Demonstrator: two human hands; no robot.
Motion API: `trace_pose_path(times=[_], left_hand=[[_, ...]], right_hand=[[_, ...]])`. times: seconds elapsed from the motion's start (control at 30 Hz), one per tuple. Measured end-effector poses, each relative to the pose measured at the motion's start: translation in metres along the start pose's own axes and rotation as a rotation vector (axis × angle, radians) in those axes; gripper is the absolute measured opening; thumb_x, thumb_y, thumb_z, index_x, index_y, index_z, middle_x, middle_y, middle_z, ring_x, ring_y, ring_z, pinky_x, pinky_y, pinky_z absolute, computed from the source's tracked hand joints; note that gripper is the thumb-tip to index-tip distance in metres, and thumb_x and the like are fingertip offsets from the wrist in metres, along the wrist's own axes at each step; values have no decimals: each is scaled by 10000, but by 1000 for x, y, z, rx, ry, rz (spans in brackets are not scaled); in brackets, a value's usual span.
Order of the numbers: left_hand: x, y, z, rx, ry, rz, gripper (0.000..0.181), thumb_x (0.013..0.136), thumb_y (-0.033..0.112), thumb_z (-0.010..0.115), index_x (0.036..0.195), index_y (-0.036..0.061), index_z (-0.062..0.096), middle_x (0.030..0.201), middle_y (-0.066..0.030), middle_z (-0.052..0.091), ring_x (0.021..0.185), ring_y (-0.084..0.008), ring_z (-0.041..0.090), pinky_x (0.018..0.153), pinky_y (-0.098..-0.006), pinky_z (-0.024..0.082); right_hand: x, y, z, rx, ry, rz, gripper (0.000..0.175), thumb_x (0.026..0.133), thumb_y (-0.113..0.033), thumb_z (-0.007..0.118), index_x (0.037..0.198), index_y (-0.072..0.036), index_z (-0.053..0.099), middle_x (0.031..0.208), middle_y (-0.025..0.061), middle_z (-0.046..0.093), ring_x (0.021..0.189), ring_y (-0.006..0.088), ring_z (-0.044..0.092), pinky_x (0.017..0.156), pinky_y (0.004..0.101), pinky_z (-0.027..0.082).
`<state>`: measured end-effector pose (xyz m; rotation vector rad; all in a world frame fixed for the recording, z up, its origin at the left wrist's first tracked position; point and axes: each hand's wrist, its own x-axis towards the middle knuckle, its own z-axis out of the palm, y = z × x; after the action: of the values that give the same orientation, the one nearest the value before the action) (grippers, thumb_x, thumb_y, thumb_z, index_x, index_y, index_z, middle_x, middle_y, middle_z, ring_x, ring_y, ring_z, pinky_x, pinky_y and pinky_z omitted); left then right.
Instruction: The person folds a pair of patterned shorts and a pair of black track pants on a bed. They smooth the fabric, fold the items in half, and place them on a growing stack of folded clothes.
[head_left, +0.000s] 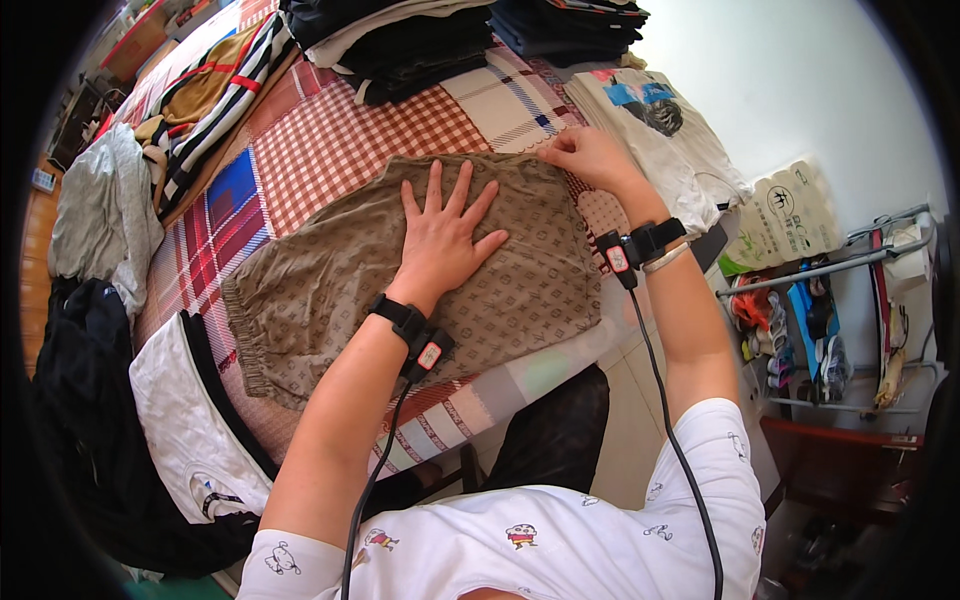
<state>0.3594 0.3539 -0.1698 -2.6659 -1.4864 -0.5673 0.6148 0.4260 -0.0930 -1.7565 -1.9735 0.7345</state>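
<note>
A pair of brown monogram-print shorts (517, 277) lies flat and folded on a checked bedspread (330, 142). Its gathered elastic waistband (251, 337) faces left. My left hand (448, 232) rests palm down on the fabric near its middle, fingers spread. At the upper right corner, my right hand (585, 156) pinches the cloth's edge between thumb and curled fingers. Both wrists wear black straps with small cabled devices.
Stacks of dark folded clothes (420, 52) stand at the far edge, with white garments (660, 142) to the right. A grey garment (101, 210), a white shirt (195, 420) and black clothing (82, 390) lie left. A metal shoe rack (825, 277) and wrapped paper rolls (784, 214) are at right.
</note>
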Motion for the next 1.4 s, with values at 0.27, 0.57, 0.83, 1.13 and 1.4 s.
trace_pose_path(times=[0.27,0.57,0.83,1.13,1.4], left_hand=[[1,-1,1,21,-11,5,667,965,651,439,1528,294,419,1637,-93,271,1514,-418,144,1151,-715,84],[0,-1,0,19,-38,-10,662,971,641,452,1543,312,389,1651,-75,235,1521,-406,123,1155,-708,86],[1,0,-2,12,-52,-13,661,969,643,455,1541,318,390,1652,23,244,1525,-402,106,1162,-709,75],[1,1,-3,34,-41,-9,658,966,634,467,1535,309,401,1638,43,280,1513,-429,127,1140,-737,102],[-1,1,-3,11,-29,-14,668,964,636,469,1538,301,396,1648,66,250,1515,-435,106,1134,-749,91]], right_hand=[[-17,5,18,74,303,-107,276,864,-289,763,815,-29,684,670,20,616,619,117,550,601,283,440],[-24,46,45,443,440,50,311,903,-327,735,884,-18,701,727,36,678,635,109,578,608,281,444],[-30,38,37,909,266,123,220,919,-240,741,901,-23,709,759,-18,670,658,75,576,606,223,434],[-22,38,64,1053,481,225,166,952,-194,693,894,-39,688,744,-26,624,580,71,501,521,251,398],[-28,47,70,1021,526,229,139,942,-145,701,950,-13,659,820,15,655,727,91,593,651,237,466]])
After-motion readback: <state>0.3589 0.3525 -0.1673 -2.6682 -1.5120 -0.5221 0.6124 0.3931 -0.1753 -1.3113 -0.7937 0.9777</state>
